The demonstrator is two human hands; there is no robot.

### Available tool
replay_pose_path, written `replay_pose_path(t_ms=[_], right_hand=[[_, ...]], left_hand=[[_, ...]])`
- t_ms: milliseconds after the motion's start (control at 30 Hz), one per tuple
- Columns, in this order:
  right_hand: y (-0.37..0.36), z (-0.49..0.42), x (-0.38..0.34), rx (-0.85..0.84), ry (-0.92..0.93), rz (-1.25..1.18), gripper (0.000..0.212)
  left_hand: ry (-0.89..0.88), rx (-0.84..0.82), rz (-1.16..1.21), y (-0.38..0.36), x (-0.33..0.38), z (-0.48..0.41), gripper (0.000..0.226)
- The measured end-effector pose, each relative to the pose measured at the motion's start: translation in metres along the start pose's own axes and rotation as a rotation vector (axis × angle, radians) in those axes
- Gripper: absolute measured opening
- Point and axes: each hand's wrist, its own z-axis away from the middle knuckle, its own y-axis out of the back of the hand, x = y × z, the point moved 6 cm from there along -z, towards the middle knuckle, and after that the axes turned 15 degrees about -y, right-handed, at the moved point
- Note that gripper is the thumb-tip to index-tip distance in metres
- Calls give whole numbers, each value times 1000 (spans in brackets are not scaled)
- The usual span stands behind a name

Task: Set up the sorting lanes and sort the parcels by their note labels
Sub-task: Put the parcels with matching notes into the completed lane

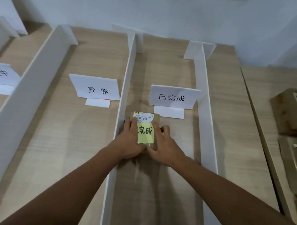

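Observation:
A small cardboard parcel lies on the table in the lane between two white dividers, just in front of the white sign reading 已完成. A yellow sticky note with handwritten 完成 covers its top, above a white barcode label. My left hand grips the parcel's left side and my right hand grips its right side. Both thumbs meet at its near edge.
White foam-board dividers split the wooden table into lanes. The left lane holds a sign reading 异常; another sign shows at far left. More cardboard parcels are stacked at the right edge.

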Motion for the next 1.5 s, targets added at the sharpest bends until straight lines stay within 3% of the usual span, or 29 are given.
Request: replay_pose_path(t_ms=[167,267,367,533,700,900,1033,1200,1500], right_hand=[[57,33,-10,96,-37,-15,88],[132,79,-3,271,7,89,84],[214,152,29,472,36,179,80],[311,301,128,713,-117,255,76],[349,486,240,839,-273,276,73],[357,670,367,882,-432,241,75],[359,726,426,883,-448,196,75],[377,716,476,821,-415,172,75],[406,606,553,623,-324,191,84]], left_hand=[[-88,114,-9,30,44,20,101],[-313,273,-21,56,113,36,89],[-571,274,-64,52,206,54,86],[-862,219,-140,-7,361,81,89],[-1144,171,-110,-119,508,135,96],[-1181,22,-84,-273,641,200,101],[-1183,-21,-52,-339,683,222,98],[-1079,-12,-47,-375,699,200,107],[-900,-4,4,-425,704,109,130]])
